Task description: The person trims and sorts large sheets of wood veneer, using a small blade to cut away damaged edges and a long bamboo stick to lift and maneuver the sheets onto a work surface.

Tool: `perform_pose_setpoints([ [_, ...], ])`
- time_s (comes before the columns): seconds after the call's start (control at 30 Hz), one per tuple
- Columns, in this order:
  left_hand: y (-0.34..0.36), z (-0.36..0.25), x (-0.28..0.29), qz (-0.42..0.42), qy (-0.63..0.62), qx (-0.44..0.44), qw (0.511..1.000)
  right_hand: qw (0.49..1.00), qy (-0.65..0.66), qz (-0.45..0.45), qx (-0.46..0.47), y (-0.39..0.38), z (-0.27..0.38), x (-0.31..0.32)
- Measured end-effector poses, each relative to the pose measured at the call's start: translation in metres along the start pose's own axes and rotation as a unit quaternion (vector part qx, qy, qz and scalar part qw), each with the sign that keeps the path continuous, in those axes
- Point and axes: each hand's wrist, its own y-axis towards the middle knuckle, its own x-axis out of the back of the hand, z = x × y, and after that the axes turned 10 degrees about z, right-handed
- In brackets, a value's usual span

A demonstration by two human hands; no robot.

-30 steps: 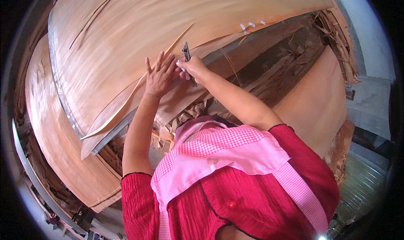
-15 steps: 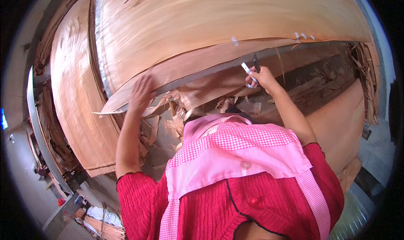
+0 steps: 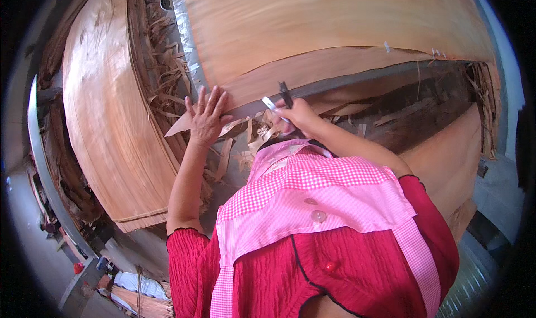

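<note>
My left hand (image 3: 207, 116) is open, fingers spread, pressed flat at the left end of a thin strip of wood veneer (image 3: 312, 66). That strip lies along the near edge of a large veneer sheet (image 3: 335, 17), and its pointed end pokes out to the left past my wrist. Closed near the strip's near edge, my right hand (image 3: 298, 119) grips a dark narrow tool (image 3: 285, 95) and a flat white piece (image 3: 269, 103). The exact kind of either is hidden by my fingers. Small white tape bits (image 3: 387, 47) stick to the big sheet.
A stack of veneer sheets (image 3: 100, 123) stands on the left, with torn veneer scraps (image 3: 164, 83) beside it. The grey table edge (image 3: 357, 82) runs under the strip. More scraps (image 3: 223, 159) lie below on the floor. Another veneer sheet (image 3: 446, 145) leans at the right.
My right hand has moved left, toward my left hand, with both held things. My left hand has shifted slightly right and spread its fingers. The view has turned, showing more scraps at left.
</note>
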Motion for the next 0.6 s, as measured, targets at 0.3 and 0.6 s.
perform_pose_setpoints([
  [0.3, 0.016, 0.035, -0.021, -0.113, -0.186, -0.043, 0.975, 0.982, 0.116, -0.147, -0.002, 0.103, 0.024, -0.109],
  [0.6, 0.028, 0.056, 0.012, -0.021, -0.009, -0.148, 0.989, 0.983, 0.104, -0.147, -0.026, 0.070, 0.001, -0.120],
])
